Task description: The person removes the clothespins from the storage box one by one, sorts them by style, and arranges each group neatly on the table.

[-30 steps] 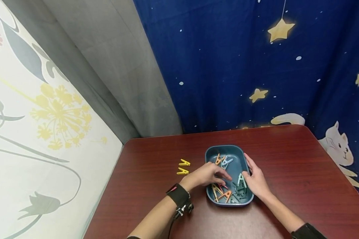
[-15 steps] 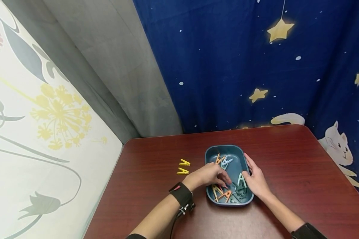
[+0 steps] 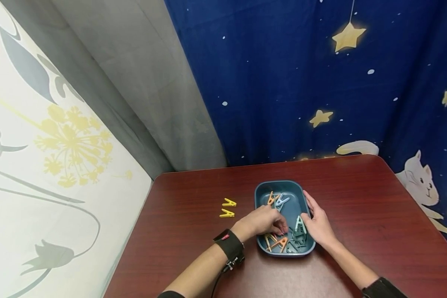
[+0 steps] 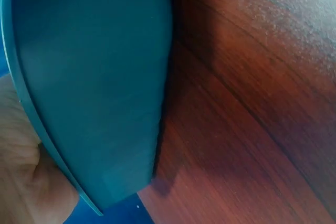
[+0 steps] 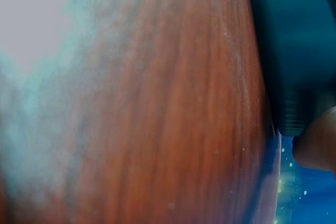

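Observation:
A dark teal plastic box with small spring clips in it stands on the table. My left hand reaches over its left wall, fingertips pinching a pink clip that is mostly hidden. Near those fingers lie an orange clip and several dark green clips. My right hand grips the box's right wall, thumb over the rim and fingers outside; a mint clip leans beside the thumb. In the left wrist view the box's outer wall fills much of the picture, with part of my hand behind its rim.
Two yellow clips lie on the red-brown table left of the box. At the box's far end are an orange clip and a light blue clip. Curtains hang behind the table.
My left hand's fingers have lowered and closed together on the pink clip, the wrist shifting slightly right. My right hand and the box have stayed in place.

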A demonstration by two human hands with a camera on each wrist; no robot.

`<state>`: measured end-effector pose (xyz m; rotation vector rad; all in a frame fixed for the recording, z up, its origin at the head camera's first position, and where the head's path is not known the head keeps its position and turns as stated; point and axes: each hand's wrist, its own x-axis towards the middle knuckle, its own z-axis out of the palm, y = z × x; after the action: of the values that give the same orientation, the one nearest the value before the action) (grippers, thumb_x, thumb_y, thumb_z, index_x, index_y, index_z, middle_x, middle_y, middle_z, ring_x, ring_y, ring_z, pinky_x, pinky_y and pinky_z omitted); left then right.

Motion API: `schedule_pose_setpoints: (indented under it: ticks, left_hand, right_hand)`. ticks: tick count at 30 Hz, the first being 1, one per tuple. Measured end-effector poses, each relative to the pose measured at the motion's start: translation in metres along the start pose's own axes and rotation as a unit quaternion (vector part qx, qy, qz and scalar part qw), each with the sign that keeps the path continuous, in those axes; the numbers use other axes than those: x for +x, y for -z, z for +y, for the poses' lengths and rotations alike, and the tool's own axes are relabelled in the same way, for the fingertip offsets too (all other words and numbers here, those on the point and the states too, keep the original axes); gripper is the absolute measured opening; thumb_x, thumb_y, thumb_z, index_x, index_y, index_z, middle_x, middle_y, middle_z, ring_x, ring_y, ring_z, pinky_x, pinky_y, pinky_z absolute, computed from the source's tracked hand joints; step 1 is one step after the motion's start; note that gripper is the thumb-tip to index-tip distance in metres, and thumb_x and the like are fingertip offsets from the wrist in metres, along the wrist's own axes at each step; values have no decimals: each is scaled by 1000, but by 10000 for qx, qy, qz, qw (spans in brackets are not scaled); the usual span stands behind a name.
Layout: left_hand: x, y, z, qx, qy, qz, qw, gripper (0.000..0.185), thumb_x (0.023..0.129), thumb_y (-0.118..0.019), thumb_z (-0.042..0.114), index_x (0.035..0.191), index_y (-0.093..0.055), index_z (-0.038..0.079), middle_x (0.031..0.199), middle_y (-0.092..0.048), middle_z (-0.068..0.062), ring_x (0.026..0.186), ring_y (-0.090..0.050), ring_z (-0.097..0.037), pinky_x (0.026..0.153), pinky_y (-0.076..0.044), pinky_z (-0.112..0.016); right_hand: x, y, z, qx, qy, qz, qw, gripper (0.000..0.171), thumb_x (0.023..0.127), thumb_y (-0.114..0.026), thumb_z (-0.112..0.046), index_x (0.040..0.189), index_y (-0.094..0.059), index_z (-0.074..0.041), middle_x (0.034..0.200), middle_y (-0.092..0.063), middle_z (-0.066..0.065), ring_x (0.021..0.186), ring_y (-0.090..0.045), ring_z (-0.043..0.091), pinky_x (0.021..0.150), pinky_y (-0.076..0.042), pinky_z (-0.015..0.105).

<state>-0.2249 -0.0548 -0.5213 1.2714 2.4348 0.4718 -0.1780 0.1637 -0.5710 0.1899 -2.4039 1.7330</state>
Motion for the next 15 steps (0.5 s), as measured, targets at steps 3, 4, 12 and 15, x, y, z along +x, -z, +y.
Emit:
schedule_pose_setpoints:
  ticks: [3, 4, 12, 15]
  left_hand:
    - [0, 0, 0, -26, -64, 71, 10000, 10, 98, -80, 20, 106, -83, 23, 92, -77, 20, 77, -60, 20, 74, -48, -5]
    - [-1, 1, 0, -79, -98, 117, 9999, 9, 98, -79, 20, 105, -83, 23, 92, -76, 20, 77, -60, 20, 74, -48, -5]
    - [-2, 0, -4, -814, -338, 474, 9950, 8, 98, -79, 18, 105, -82, 18, 92, -77, 18, 81, -64, 19, 75, -52, -8]
    - [-3, 0, -6, -1277, -380, 567, 9895, 8, 98, -79, 14, 105, -81, 16, 91, -77, 17, 81, -67, 16, 75, -55, -11]
  right_hand:
    - [0, 1, -1, -28, -16, 2, 10000, 76, 95, -54, 15, 166, -31, -1, 162, -37, 31, 142, -44, 49, 90, -35, 3]
    - [0, 1, -1, -32, -16, 1, 10000, 76, 95, -54, 15, 166, -31, -1, 162, -38, 31, 142, -44, 49, 90, -35, 3]
    - [-1, 0, 0, -48, 21, 18, 10000, 76, 94, -54, 15, 165, -32, -1, 161, -38, 32, 141, -45, 50, 95, -31, 0]
    - [-1, 1, -1, -80, -22, -8, 10000, 76, 95, -54, 14, 165, -32, -1, 161, -38, 32, 141, -45, 50, 95, -30, 0]
